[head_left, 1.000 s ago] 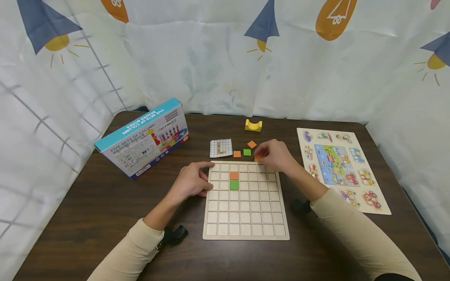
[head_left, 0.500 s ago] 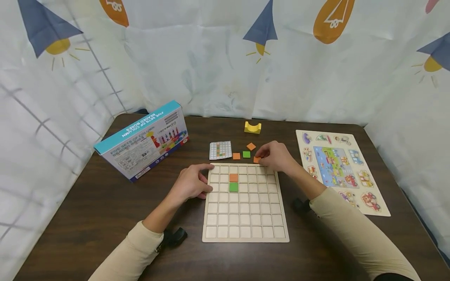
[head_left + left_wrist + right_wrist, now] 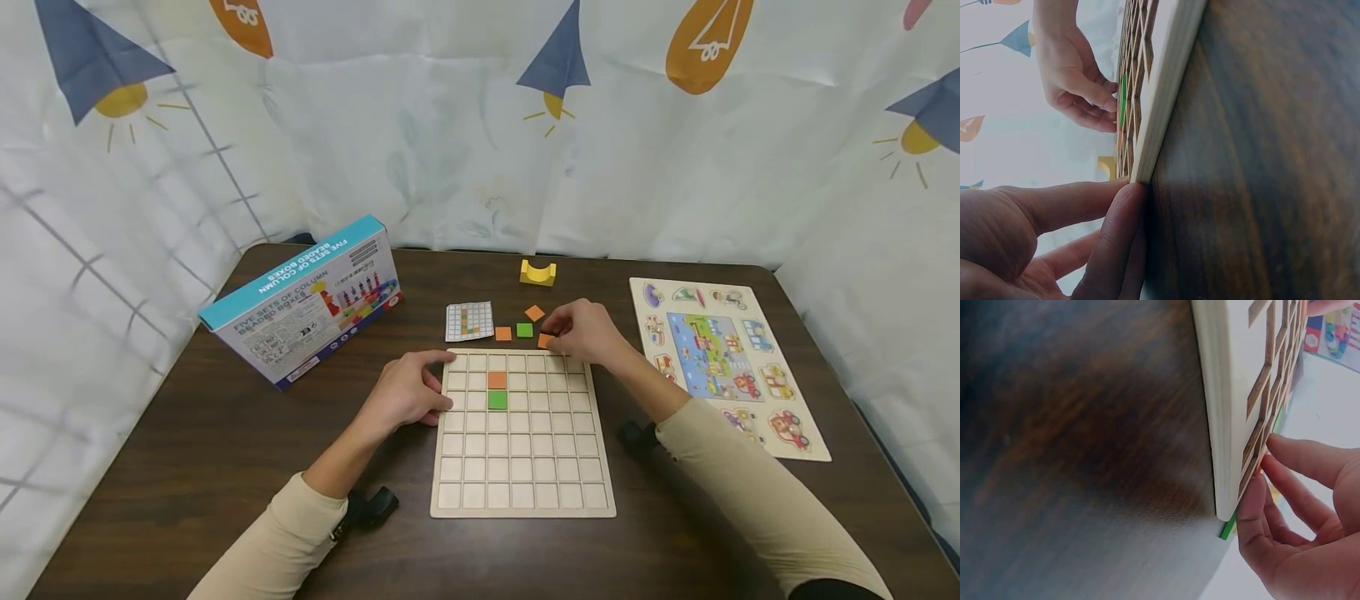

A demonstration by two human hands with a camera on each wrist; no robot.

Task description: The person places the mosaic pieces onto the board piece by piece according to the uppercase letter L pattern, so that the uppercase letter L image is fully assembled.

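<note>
A pale wooden grid board (image 3: 510, 471) lies flat on the dark table. My left hand (image 3: 405, 387) grips its upper left edge, and in the left wrist view the fingertips (image 3: 1127, 194) meet right at that edge. One orange tile (image 3: 497, 380) and one green tile (image 3: 497, 400) sit in neighbouring cells, orange above green. Just beyond the board's far edge, my right hand (image 3: 581, 332) pinches a loose orange tile (image 3: 543, 341), partly hidden by the fingers. Beside it lie a loose green tile (image 3: 524, 331) and two more orange tiles, one flat (image 3: 503, 334) and one turned (image 3: 534, 312).
A small card (image 3: 469, 322) printed with a coloured grid pattern lies behind the board. A yellow curved block (image 3: 537, 273) stands near the table's back edge. At left is a printed toy box (image 3: 315, 304); at right, a picture puzzle board (image 3: 750, 417).
The camera view has shifted slightly. My right hand keeps its pinch on the orange tile and has moved very slightly left; my left hand stays at the board's edge.
</note>
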